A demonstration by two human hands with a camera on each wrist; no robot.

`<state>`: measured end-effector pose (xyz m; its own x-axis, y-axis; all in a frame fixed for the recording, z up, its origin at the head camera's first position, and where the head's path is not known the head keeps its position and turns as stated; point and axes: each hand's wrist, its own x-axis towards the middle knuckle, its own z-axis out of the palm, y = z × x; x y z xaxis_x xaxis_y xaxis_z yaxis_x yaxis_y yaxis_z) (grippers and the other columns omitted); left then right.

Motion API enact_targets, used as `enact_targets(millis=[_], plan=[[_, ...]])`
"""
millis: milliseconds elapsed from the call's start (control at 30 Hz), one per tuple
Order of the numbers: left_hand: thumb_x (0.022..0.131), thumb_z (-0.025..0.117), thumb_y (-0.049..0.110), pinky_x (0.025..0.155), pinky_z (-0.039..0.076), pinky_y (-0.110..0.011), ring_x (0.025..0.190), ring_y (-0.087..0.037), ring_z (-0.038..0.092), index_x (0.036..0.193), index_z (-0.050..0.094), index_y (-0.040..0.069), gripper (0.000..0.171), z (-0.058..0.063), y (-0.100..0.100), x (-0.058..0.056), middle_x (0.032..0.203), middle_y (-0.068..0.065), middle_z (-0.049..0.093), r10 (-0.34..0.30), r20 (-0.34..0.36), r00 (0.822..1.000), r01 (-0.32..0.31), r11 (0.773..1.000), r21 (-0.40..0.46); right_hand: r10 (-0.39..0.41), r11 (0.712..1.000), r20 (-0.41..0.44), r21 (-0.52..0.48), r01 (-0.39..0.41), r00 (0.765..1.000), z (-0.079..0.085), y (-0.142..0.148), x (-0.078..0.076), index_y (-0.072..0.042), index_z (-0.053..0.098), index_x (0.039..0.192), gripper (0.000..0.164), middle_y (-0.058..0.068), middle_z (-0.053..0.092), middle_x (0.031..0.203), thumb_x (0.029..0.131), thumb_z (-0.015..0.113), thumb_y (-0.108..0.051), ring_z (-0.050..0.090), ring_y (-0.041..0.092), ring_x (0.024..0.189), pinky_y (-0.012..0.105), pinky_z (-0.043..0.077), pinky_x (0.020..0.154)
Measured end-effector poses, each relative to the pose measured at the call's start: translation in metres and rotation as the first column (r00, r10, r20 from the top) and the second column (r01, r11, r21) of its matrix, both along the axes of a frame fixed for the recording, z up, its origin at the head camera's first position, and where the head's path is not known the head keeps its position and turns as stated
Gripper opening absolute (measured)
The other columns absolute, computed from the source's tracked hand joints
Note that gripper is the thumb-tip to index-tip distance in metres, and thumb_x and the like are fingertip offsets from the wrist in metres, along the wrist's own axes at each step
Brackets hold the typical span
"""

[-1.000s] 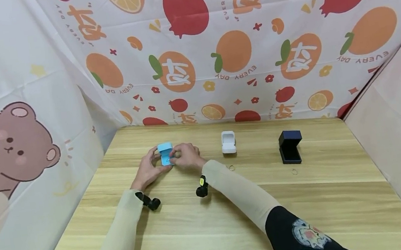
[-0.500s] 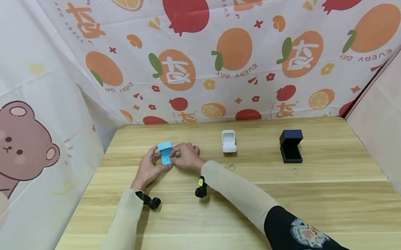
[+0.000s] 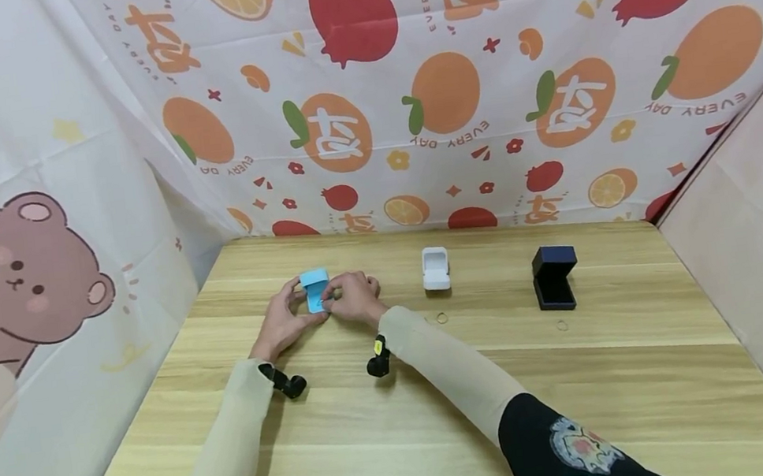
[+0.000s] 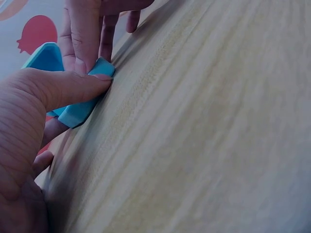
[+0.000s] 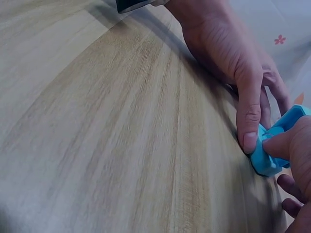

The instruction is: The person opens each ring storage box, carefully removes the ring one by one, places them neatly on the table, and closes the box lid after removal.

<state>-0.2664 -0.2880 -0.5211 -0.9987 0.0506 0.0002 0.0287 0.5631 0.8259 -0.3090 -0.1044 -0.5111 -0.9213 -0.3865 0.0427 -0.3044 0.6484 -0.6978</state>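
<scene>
A small light-blue ring box (image 3: 314,292) stands with its lid raised on the wooden table. My left hand (image 3: 282,326) grips it from the left; in the left wrist view the thumb (image 4: 73,87) lies along its front edge. My right hand (image 3: 355,298) has curled fingers at the box's right side. Its thumb and fingertips pinch inside the base, at what looks like a small ring, mostly hidden by the fingers. In the right wrist view the right thumb (image 5: 279,145) reaches into the blue base.
An open white ring box (image 3: 435,269) stands to the right, with a thin ring (image 3: 441,318) in front. Farther right is an open dark-blue box (image 3: 554,278), another ring (image 3: 561,325) before it. Printed cloth (image 3: 376,191) hangs behind the table (image 3: 393,451).
Both hands stay at the blue box. The right wrist and forearm have shifted slightly left, while the fingertips remain at the base. The head view has shifted a little.
</scene>
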Motion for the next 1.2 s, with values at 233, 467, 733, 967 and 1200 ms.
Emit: enact_targets(millis=[233,467,733,967,1200], plan=[[0.085,0.084,0.025,0.121,0.026,-0.064,0.145,-0.044,0.042,0.162,0.024,0.016,0.098,-0.0005,-0.0001,-0.0007,0.153,-0.026,0.049,-0.001,0.001,1.000,0.001,1.000,0.006,0.010,1.000,0.014,0.020,-0.010,1.000,0.0038,0.0009,0.0018,-0.028,0.079,0.092,0.007,-0.010,0.070,0.129,0.094,0.074,-0.032,0.050,0.025,0.127,0.056,0.023,0.113],[0.084,0.084,0.027,0.121,0.026,-0.064,0.145,-0.043,0.043,0.162,0.024,0.014,0.099,-0.0025,-0.0009,-0.0003,0.151,-0.025,0.051,0.005,-0.009,1.000,-0.005,1.000,-0.012,0.025,1.000,0.012,0.017,-0.025,1.000,0.0049,0.0017,0.0028,-0.028,0.079,0.092,0.006,-0.009,0.070,0.130,0.094,0.074,-0.031,0.050,0.026,0.128,0.058,0.021,0.115],[0.085,0.084,0.023,0.122,0.025,-0.063,0.144,-0.043,0.044,0.161,0.025,0.015,0.097,-0.0004,0.0007,-0.0001,0.150,-0.026,0.052,0.001,-0.009,1.000,-0.001,1.000,0.002,0.011,1.000,0.015,0.008,-0.011,1.000,0.0057,0.0028,0.0022,-0.028,0.079,0.091,0.007,-0.008,0.067,0.137,0.093,0.075,-0.032,0.049,0.026,0.133,0.058,0.022,0.114],[0.084,0.085,0.023,0.121,0.027,-0.063,0.142,-0.043,0.047,0.161,0.027,0.014,0.097,-0.0035,0.0004,-0.0009,0.147,-0.025,0.055,-0.006,-0.028,1.000,0.006,1.000,-0.002,0.016,1.000,0.028,0.006,-0.017,0.999,0.0042,0.0042,0.0015,-0.029,0.080,0.089,0.006,-0.008,0.066,0.139,0.092,0.076,-0.032,0.048,0.026,0.136,0.057,0.021,0.114],[0.084,0.085,0.020,0.121,0.027,-0.063,0.142,-0.043,0.047,0.160,0.030,0.014,0.094,-0.0033,0.0011,-0.0006,0.147,-0.025,0.055,-0.009,-0.035,0.999,0.010,1.000,0.011,0.016,1.000,0.042,-0.020,-0.015,0.999,0.0028,0.0049,0.0010,-0.029,0.080,0.090,0.007,-0.007,0.064,0.141,0.092,0.075,-0.033,0.047,0.025,0.137,0.056,0.021,0.114]])
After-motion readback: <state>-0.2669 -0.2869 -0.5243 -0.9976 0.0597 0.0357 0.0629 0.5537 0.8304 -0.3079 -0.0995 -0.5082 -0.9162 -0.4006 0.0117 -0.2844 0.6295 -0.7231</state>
